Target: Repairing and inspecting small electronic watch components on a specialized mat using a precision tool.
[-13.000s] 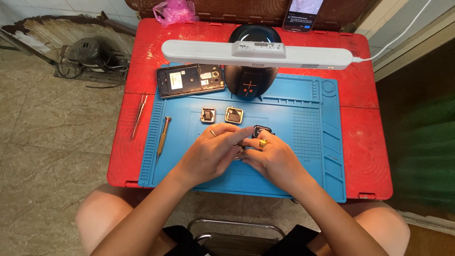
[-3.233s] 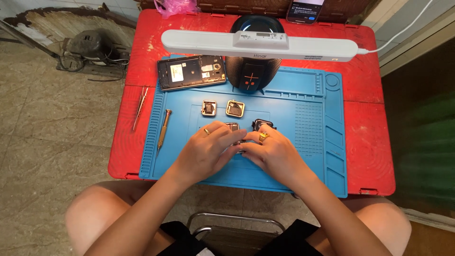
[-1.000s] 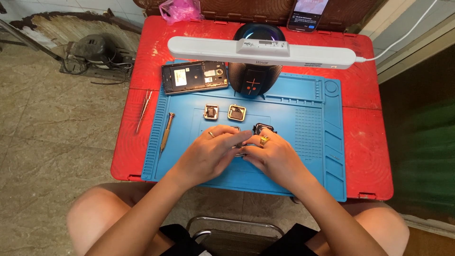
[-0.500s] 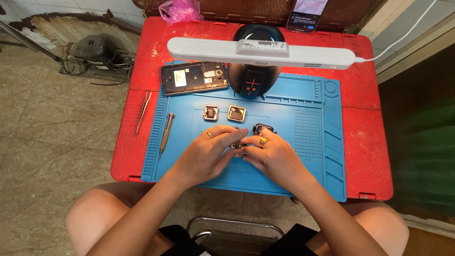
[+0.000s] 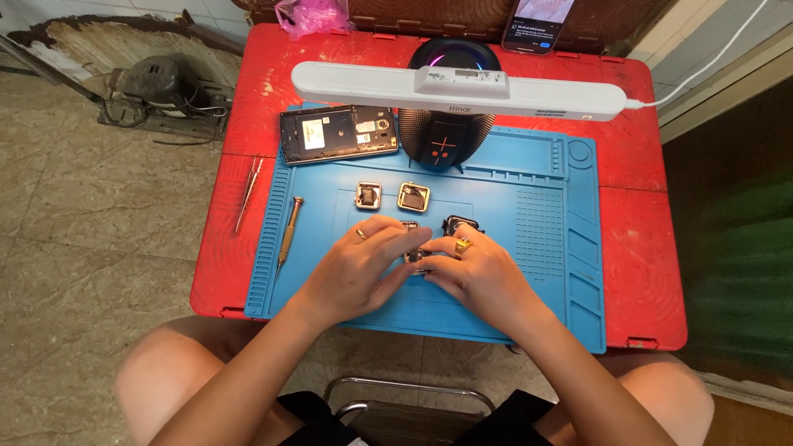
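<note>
Both hands are meeting over the middle of the blue mat (image 5: 529, 306), which is lying on the red surface (image 5: 644, 272). The left hand (image 5: 359, 268) and the right hand (image 5: 479, 272) are pinching a small metal watch part (image 5: 415, 257) between their fingertips, the fingers curled closed around it and the piece sitting just above the mat, nearer the front edge of the surface than the back. Much of it is hidden by the fingers, so its exact shape is hard to tell.

The main risk, as I judge it, is the part slipping out of that fingertip pinch: it is tiny, and a springing piece could be bouncing off the mat and over the front edge onto the tiled floor (image 5: 91, 248). Two gold square watch cases (image 5: 368, 196) (image 5: 413, 197) are lying just beyond the hands toward the back edge, and a dark watch piece (image 5: 459, 225) is sitting touching or nearly touching the right knuckles; a sideways shift of the wrist could be knocking it away. The screwdriver (image 5: 288, 231) is lying along the mat's left rim and the tweezers (image 5: 247, 194) beside it near the left edge, where an elbow could be sweeping them off. The lamp bar (image 5: 462, 89) is hanging over the back of the surface, well apart from the hands.
</note>
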